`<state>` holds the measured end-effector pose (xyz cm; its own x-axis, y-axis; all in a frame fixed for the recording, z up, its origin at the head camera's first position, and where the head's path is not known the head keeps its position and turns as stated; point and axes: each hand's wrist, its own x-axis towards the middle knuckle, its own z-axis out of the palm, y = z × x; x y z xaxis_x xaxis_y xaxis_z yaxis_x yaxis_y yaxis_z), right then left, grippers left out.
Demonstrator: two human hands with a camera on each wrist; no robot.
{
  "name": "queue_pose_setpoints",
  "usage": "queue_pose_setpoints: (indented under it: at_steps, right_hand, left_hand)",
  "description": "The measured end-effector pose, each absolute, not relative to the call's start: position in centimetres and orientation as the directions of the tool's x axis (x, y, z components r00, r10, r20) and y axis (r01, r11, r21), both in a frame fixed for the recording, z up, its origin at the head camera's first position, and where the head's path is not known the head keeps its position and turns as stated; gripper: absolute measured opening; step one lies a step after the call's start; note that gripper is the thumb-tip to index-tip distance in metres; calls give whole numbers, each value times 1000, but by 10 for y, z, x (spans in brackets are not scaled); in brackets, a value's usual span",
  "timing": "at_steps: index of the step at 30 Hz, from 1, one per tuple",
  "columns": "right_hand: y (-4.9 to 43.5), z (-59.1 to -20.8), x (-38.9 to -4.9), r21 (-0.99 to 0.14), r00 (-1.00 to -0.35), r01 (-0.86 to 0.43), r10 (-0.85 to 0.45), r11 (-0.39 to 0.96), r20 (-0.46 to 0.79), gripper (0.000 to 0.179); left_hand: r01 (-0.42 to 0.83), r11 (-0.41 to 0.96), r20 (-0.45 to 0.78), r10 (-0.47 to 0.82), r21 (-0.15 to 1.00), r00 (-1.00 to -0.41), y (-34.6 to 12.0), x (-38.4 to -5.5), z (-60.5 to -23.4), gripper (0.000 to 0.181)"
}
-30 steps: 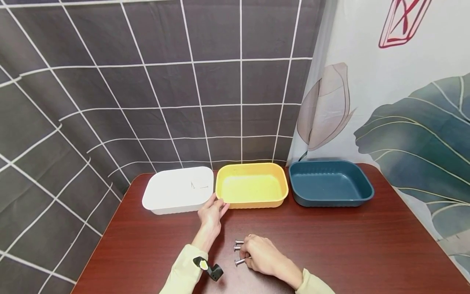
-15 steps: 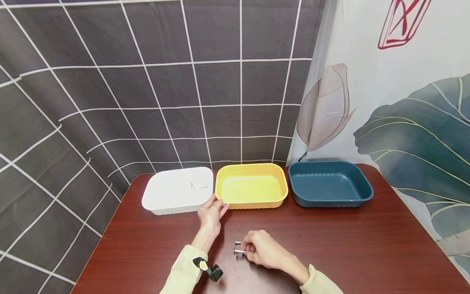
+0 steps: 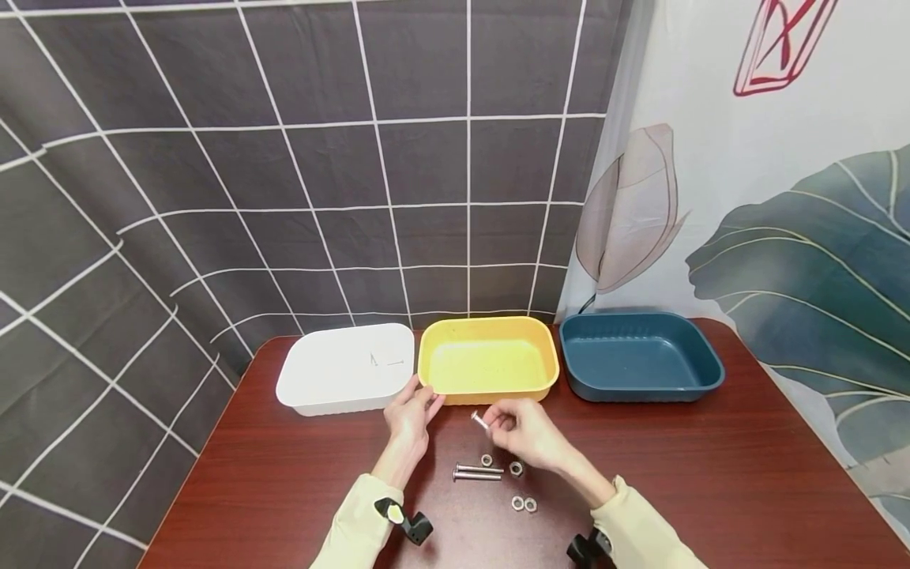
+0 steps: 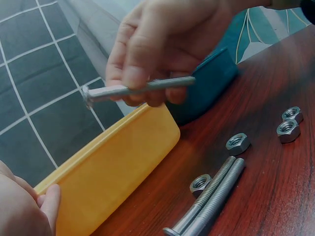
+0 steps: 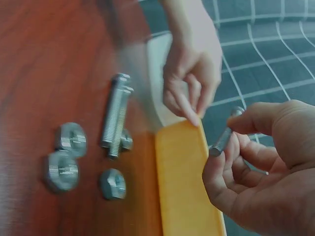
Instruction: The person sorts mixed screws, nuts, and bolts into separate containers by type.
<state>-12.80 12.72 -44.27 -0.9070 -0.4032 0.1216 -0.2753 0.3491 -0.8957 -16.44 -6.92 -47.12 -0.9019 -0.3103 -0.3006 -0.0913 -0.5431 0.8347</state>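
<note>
My right hand pinches a silver bolt between thumb and fingers, in the air just in front of the yellow bin. The bolt's head points left in the head view. At the yellow bin's front left corner, my left hand holds the rim, a fingertip showing on the outer wall in the left wrist view. Two more bolts lie side by side on the table below. Several hex nuts lie near them, one partly hidden behind the bolts in the left wrist view.
A white bin with a few thin metal pieces in it stands left of the yellow one. To the right stands a dark blue bin. All three line the back of the reddish-brown table, against a hanging cloth.
My right hand has lifted one bolt from the group and carried it up towards the yellow bin, uncovering the nuts and two bolts. My left hand has stayed in place.
</note>
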Motion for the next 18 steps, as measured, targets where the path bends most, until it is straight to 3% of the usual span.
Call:
queue_pose_setpoints:
  at_steps: [4,8,18]
  right_hand:
    - [131,-436,-145,-948,-972,-126,-229,294,58,12]
    - [134,-429,-164,-972,-996,-24,-92,233,2,11]
    - [130,-423,-201,-972,-991,116,-39,205,-126,12]
  left_hand:
    - [-92,-550,-305,-309,830,-901,-69,-164,-471,54]
    - [-92,-556,-308,-309,826,-900,-69,-165,-472,55]
    - [-84,-550,-303,-319,831,-898,-68,-165,-472,54]
